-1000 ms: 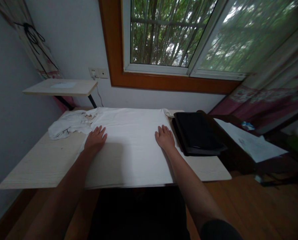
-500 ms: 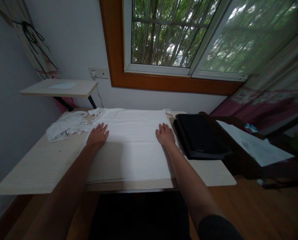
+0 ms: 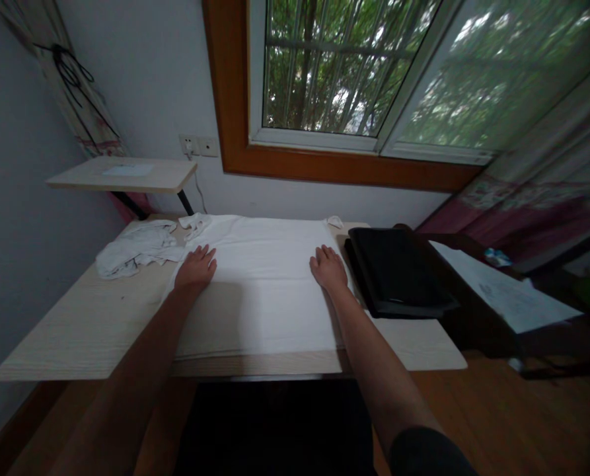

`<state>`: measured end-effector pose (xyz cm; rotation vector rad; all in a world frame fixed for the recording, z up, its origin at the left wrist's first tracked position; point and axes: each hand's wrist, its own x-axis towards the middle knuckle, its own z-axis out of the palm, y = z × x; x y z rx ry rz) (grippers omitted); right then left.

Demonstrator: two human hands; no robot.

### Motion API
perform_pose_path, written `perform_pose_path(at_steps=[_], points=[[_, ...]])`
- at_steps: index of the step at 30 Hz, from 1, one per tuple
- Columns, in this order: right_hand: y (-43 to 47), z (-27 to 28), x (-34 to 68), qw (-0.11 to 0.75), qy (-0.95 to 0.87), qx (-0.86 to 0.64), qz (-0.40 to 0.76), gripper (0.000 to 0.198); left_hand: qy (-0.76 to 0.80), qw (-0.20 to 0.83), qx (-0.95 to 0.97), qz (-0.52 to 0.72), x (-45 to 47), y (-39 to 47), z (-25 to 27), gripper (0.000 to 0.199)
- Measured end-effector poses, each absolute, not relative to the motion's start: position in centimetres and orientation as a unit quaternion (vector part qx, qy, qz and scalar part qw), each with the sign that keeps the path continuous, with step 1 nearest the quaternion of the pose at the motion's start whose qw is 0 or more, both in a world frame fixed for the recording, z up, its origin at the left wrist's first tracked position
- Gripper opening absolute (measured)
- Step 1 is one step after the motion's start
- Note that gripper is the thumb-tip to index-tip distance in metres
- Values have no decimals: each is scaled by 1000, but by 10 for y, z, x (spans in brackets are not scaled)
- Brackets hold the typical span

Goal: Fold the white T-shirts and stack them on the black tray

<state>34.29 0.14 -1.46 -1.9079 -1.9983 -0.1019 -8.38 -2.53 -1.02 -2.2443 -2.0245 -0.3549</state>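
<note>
A white garment [image 3: 269, 317], which looks like a shirt, lies spread flat on the wooden table with a few faint creases. Small bunched parts of it show at its two far corners. My left hand [image 3: 195, 268] rests on its left side, palm down, fingers stretched out. On the opposite side my right hand [image 3: 328, 266] presses flat near the right edge, its fingers also extended. Neither hand grips the fabric. Left of my left hand sits a crumpled white cloth [image 3: 139, 248], apart from the fingers.
Right of the garment, black folders or cases [image 3: 398, 271] are stacked on the table [image 3: 71, 324]. A small raised shelf [image 3: 160, 173] stands at the back left. Farther right, a paper sheet [image 3: 503, 284] lies on a dark surface. A window [image 3: 344, 79] is behind.
The camera view has shifted slightly. Both hands stay flat on the white garment in nearly the same places, and its near edge sits a touch farther from me.
</note>
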Motion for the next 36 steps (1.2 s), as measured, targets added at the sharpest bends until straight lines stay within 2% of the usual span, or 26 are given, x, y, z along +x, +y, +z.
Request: perform_pose_path(at_steps=[4,9,15,19,23,29,36], points=[[-16,-10,352,251,-743,-620,-17,43,-614,10,-777,-135,-89,-53,-10,53],[-53,2,355,323,-803,-498,64,33,-500,-47,-841,-202,-89,-107,-3,43],[-94,9,325,325,-862,-367,131,24,-378,-129,-894,-204,-69,-157,13,23],[-100,8,309,303,-886,-326,131,19,-330,-157,-914,-177,-43,-173,22,21],[-99,7,306,303,-894,-308,118,14,-288,-161,-932,-148,-18,-177,31,24],[-100,7,308,316,-894,-301,104,12,-257,-98,-952,-133,-2,-175,34,7],[-112,14,302,291,-915,-257,110,10,-263,-47,-956,-121,1,-173,27,6]])
